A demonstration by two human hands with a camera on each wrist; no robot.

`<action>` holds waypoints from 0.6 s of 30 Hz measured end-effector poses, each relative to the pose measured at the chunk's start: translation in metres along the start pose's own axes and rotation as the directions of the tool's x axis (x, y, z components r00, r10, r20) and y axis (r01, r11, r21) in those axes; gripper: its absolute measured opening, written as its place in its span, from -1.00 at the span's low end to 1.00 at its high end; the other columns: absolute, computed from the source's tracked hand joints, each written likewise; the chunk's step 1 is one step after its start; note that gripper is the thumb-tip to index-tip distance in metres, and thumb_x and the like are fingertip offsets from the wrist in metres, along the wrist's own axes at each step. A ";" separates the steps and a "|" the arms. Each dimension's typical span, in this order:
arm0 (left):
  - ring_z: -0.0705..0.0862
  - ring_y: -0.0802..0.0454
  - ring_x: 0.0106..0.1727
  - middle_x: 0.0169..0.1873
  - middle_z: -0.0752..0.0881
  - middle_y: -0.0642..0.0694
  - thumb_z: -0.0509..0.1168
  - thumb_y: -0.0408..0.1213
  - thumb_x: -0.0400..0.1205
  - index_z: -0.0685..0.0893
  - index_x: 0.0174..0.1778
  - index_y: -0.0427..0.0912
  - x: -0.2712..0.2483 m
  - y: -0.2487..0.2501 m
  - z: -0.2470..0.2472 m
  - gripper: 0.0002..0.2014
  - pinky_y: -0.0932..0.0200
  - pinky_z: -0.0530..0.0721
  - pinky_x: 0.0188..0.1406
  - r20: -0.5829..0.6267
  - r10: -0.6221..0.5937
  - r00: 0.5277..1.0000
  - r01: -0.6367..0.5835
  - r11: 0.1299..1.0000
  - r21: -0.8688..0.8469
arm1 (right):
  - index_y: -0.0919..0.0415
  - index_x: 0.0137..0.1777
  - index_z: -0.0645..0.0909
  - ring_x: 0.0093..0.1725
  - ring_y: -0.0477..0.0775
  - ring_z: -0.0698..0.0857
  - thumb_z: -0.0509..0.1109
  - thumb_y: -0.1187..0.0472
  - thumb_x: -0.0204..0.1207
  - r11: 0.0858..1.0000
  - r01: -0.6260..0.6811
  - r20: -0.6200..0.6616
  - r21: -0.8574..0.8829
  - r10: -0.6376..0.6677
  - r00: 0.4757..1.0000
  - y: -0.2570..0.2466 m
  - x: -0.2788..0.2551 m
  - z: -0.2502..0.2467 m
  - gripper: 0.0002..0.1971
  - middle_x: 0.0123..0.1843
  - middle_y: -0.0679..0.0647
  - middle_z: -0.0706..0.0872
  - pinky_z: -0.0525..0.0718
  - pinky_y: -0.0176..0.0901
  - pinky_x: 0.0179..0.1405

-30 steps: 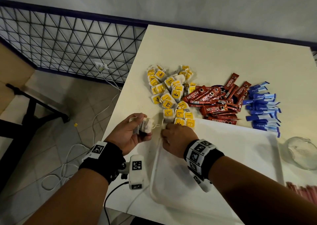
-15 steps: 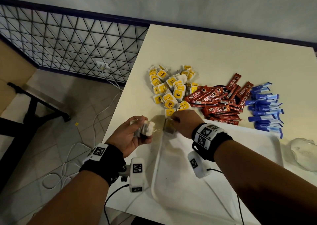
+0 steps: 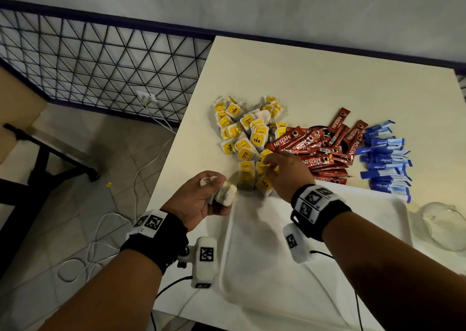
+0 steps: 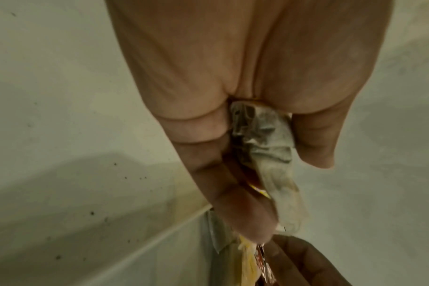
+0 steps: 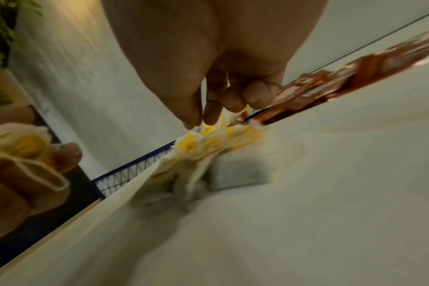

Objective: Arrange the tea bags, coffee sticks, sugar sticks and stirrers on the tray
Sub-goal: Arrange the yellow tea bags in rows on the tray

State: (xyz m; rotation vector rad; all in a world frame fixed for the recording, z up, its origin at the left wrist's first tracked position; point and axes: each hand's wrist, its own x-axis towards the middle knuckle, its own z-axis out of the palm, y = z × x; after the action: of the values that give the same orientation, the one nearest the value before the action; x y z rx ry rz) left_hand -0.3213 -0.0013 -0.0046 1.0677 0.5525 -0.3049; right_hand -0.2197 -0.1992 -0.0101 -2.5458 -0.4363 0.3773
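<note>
1. Head: since 1 s ago the right hand [image 3: 286,173] has gone from the tray's [image 3: 340,267] near-left corner out to the near edge of the tea pile [image 3: 248,131]; fingers now curled onto bags there, prob. pinching one, blur hides which. Left hand [image 3: 199,199] unchanged, just left of the tray, fist closed round a bunch of bags [image 3: 224,193]. Coffee sticks [image 3: 320,151] & sugar sticks [image 3: 385,159] lie beyond the tray's far rim. Tray looks bare apart from a few bags at its far-left corner.
2. Left wrist: fingers and thumb wrapped tight on crumpled bags.
3. Right wrist: thumb & fingertips [image 5: 209,114] pressed together on yellow-tagged bags, heavy blur.
4. Step: gathering tea. Next, I'd judge: lift bag clear, pass to left bunch or lay on tray.
</note>
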 end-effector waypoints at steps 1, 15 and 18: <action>0.69 -0.17 -0.42 -0.23 0.67 -0.26 0.33 -0.17 0.45 0.57 -0.02 -0.21 0.001 0.000 0.003 -0.74 0.04 0.72 -0.50 0.007 0.002 1.000 -0.002 1.000 0.022 | 0.02 0.09 0.70 -0.06 0.01 0.62 0.35 0.16 0.56 1.000 0.003 -0.036 0.011 -0.002 0.999 0.011 -0.005 -0.004 -0.83 0.06 -0.03 0.65 0.58 -0.17 -0.05; 0.72 -0.14 -0.30 -0.13 0.72 -0.19 0.47 -0.23 0.56 0.66 0.06 -0.22 0.034 0.002 0.051 -0.77 -0.14 0.80 -0.27 0.038 -0.029 0.999 -0.001 0.786 0.619 | 0.06 -0.03 0.75 -0.15 0.13 0.67 0.44 -0.07 0.27 0.991 0.102 0.005 -0.085 -0.102 0.995 0.034 -0.031 -0.002 -0.68 -0.07 0.01 0.67 0.72 0.02 -0.25; 0.73 -0.18 -0.27 -0.09 0.72 -0.22 0.47 -0.22 0.55 0.66 0.07 -0.21 0.034 0.002 0.052 -0.76 -0.18 0.80 -0.26 0.020 -0.042 0.999 0.019 0.765 0.643 | 0.05 -0.11 0.71 -0.17 0.13 0.65 0.30 -0.16 0.24 0.989 0.095 0.048 -0.114 -0.091 0.995 0.029 -0.027 0.003 -0.63 -0.11 0.00 0.63 0.72 0.03 -0.28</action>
State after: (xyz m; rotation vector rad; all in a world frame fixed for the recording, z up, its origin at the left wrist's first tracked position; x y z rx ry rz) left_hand -0.2780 -0.0460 -0.0032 1.7233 0.4387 -0.5672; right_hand -0.2380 -0.2316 -0.0233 -2.6218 -0.6070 0.3820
